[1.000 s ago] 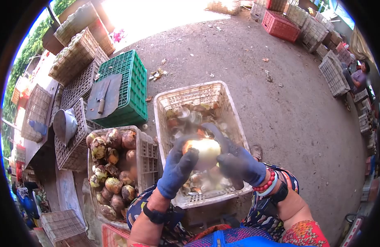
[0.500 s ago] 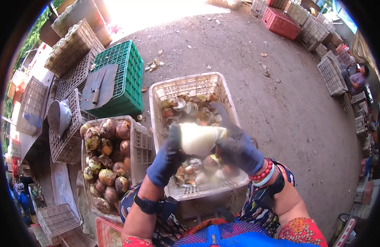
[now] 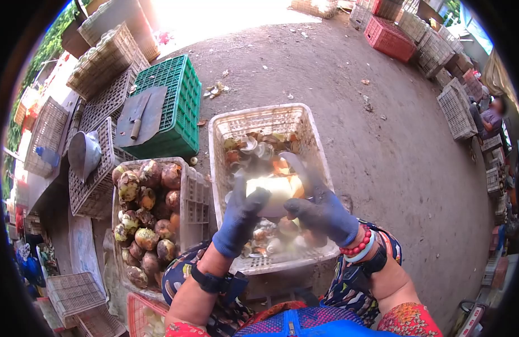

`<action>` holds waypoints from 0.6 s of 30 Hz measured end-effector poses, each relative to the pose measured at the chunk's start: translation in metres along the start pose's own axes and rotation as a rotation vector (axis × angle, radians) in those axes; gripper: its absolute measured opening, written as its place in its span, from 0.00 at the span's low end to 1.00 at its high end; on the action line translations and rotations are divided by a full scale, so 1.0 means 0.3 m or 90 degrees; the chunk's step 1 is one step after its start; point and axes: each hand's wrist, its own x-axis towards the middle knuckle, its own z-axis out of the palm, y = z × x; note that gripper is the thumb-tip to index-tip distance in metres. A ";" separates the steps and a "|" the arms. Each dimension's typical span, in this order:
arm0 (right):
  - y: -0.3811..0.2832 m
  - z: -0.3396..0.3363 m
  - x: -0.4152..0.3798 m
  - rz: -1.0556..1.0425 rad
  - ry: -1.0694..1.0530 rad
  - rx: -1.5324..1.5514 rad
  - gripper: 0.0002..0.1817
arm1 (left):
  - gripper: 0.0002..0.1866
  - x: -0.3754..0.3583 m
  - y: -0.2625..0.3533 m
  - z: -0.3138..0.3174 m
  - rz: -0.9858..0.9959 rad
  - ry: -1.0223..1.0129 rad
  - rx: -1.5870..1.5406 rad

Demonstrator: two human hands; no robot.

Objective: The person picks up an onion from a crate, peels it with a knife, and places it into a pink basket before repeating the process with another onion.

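Observation:
Over the crate, my left hand (image 3: 241, 208), in a dark-palmed blue glove, is closed around the left side of a large peeled cream-white vegetable (image 3: 265, 190). A patch of yellow-orange shows at its right end. My right hand (image 3: 322, 212), gloved alike, is closed on a knife with a dark blade (image 3: 296, 163) pointing up and away; its handle is hidden in the fingers. The blade lies close to the vegetable's right end, blurred by motion. Below, a whitish plastic crate (image 3: 219, 163) holds brown and white peelings (image 3: 265, 149) and pieces.
At left, another crate (image 3: 195, 196) is filled with round brown-skinned vegetables (image 3: 147, 238). Behind it, a second knife (image 3: 137, 126) lies on a dark sheet atop a green crate (image 3: 186, 121). A metal bowl (image 3: 84, 154) rests on crates. Someone (image 3: 491, 117) sits far right.
The vegetable has turned in my hands, showing its yellow-orange patch more. Both hands have dropped slightly, and the blade has shifted down and left. The view has moved a little.

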 end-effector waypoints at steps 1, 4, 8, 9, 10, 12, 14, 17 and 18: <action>0.003 -0.007 0.000 0.012 -0.009 0.014 0.35 | 0.26 0.002 0.005 0.009 0.021 0.013 0.041; 0.028 -0.015 0.004 0.026 -0.009 0.057 0.34 | 0.25 0.002 0.007 0.027 0.029 0.042 0.038; 0.003 -0.001 -0.012 0.009 0.002 0.066 0.31 | 0.28 -0.005 0.015 0.022 0.030 0.015 -0.003; 0.002 -0.007 -0.011 0.023 0.008 0.050 0.30 | 0.30 -0.008 0.017 0.027 0.031 0.008 -0.021; 0.002 -0.013 -0.010 0.038 0.013 0.034 0.29 | 0.32 -0.014 0.021 0.034 0.031 0.002 -0.039; 0.057 -0.024 0.021 0.057 -0.049 0.144 0.25 | 0.34 -0.030 0.030 0.045 0.027 -0.018 -0.070; 0.078 -0.014 0.004 0.002 -0.022 0.182 0.17 | 0.34 -0.040 0.040 0.048 0.018 -0.047 -0.095; 0.103 -0.009 0.006 -0.030 0.044 0.196 0.15 | 0.31 -0.002 0.044 -0.007 -0.001 -0.044 0.076; 0.082 -0.012 0.002 -0.034 0.056 0.145 0.15 | 0.31 0.013 0.041 -0.050 0.013 -0.064 0.163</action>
